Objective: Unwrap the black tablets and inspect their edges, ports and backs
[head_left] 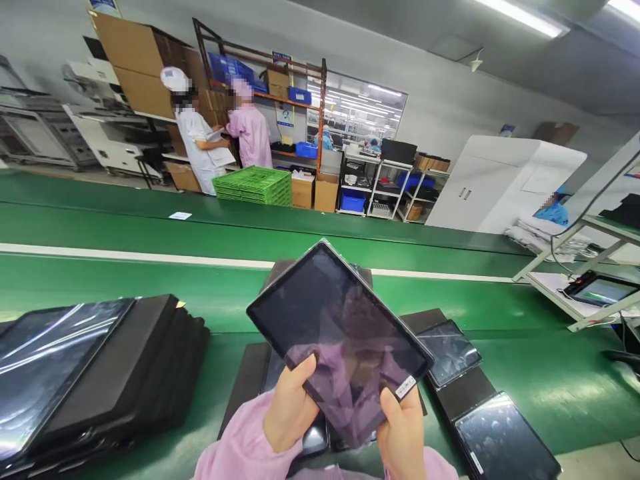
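My left hand [293, 407] and my right hand [403, 427] hold a black-framed tablet [340, 340] up by its lower edges, tilted, its dark glass reflecting my pink sleeve [240, 447]. A white barcode label [405, 387] sits on its corner near my right thumb. Below my hands, more tablets lie on black pads on the green conveyor belt [150, 280], two of them at the right [449, 352] [503, 437]. Left of my hands stands a stack of black tablets in clear film [75, 373]. The tablet I hold hides part of the pads under it.
Beyond the belt, two co-workers in gowns [200, 133] [247, 123] stand beside a green plastic crate stack [253, 185], cardboard boxes and orange shelving [265, 93]. A white cabinet [500, 180] stands right. A white rack [575, 267] holding a lit tablet [603, 291] juts in at the right.
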Demonstrator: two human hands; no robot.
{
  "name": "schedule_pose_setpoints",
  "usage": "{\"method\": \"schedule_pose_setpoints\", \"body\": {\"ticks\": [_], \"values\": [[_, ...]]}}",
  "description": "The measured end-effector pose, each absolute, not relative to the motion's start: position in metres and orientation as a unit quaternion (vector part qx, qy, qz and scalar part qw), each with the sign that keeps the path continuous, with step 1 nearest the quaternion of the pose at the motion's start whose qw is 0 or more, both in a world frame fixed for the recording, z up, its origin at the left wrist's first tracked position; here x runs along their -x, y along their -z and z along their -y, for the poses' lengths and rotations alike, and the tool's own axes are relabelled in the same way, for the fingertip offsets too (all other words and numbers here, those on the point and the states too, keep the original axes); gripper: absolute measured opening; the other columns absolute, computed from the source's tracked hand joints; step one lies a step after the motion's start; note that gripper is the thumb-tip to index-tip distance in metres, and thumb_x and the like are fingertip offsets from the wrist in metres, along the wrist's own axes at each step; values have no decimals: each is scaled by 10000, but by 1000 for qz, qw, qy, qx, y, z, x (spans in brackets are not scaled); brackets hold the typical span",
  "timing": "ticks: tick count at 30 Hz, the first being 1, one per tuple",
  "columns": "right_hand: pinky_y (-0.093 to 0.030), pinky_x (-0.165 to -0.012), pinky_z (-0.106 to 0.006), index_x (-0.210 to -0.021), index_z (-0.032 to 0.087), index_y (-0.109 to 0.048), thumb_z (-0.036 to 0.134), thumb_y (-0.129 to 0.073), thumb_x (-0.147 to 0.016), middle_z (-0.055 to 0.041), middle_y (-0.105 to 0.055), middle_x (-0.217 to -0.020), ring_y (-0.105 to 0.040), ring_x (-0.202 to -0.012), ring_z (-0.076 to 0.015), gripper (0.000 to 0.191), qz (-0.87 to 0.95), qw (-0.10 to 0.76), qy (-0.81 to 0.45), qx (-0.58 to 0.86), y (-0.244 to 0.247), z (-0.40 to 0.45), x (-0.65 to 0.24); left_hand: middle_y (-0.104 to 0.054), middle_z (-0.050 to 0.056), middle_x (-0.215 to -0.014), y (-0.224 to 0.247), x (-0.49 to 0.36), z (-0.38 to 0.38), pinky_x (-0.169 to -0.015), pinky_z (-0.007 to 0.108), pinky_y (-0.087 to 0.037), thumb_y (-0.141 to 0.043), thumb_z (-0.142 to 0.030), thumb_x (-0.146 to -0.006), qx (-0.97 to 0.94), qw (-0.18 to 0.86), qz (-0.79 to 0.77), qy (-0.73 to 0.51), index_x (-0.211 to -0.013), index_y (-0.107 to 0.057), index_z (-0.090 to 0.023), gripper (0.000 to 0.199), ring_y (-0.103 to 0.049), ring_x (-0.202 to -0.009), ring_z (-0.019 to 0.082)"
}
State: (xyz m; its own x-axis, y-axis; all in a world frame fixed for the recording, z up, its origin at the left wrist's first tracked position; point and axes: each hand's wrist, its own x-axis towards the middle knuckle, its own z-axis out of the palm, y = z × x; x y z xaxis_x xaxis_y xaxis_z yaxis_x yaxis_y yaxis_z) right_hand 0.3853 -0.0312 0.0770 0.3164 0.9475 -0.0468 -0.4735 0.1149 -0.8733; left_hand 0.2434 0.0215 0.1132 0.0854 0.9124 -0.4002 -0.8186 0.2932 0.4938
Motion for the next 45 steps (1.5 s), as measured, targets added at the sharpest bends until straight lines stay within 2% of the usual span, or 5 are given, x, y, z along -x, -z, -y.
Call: {"method": "schedule_pose_setpoints", "body": {"ticks": [18, 24, 30, 36, 45], "values": [[-537, -705, -317, -827, 198, -660, 459, -832, -515, -78, -730, -823, -677, -756, -224, 442, 279, 672, -484, 485, -88, 55, -375, -682, 54, -599, -116, -217, -19, -771, 480, -550, -730, -196, -365, -103, 681, -428, -586, -837, -656, -176, 478, -659, -860, 388], [-518, -803, -358, -1186, 241, -548, 409, -754, -643, -98, -662, -1104, -630, -979, -249, 605, 293, 710, -445, 460, -87, 48, -405, -676, 58, -621, -122, -209, -24, -705, 450, -553, -712, -179, -443, -131, 676, -425, -588, -711, -642, -153, 279, -673, -740, 334], [-498, -800, -369, -1134, 196, -609, 385, -709, -695, -90, -676, -1062, -617, -962, -264, 489, 364, 520, -588, 501, -83, 30, -450, -697, 100, -764, -103, -236, -52, -746, 429, -517, -762, -273, -542, -281, 740, -413, -450, -870, -669, -102, 381, -658, -725, 279], [-496, -679, -339, -999, 150, -641, 457, -644, -700, -72, -703, -845, -640, -769, -239, 429, 312, 496, -540, 605, -9, 28, -483, -572, 98, -1209, -15, -257, -36, -1060, 457, -297, -686, -261, -659, -614, 482, -489, -390, -1044, -632, -221, 391, -406, -1255, 298], [-426, -746, -353, -837, 189, -670, 409, -662, -658, -28, -628, -663, -587, -759, -241, 283, 345, 385, -426, 742, 40, 36, -515, -582, 124, -1095, 57, -274, 8, -927, 459, -344, -670, -276, -737, -876, 324, -344, -92, -970, -610, -217, 248, -483, -1089, 318]]}}
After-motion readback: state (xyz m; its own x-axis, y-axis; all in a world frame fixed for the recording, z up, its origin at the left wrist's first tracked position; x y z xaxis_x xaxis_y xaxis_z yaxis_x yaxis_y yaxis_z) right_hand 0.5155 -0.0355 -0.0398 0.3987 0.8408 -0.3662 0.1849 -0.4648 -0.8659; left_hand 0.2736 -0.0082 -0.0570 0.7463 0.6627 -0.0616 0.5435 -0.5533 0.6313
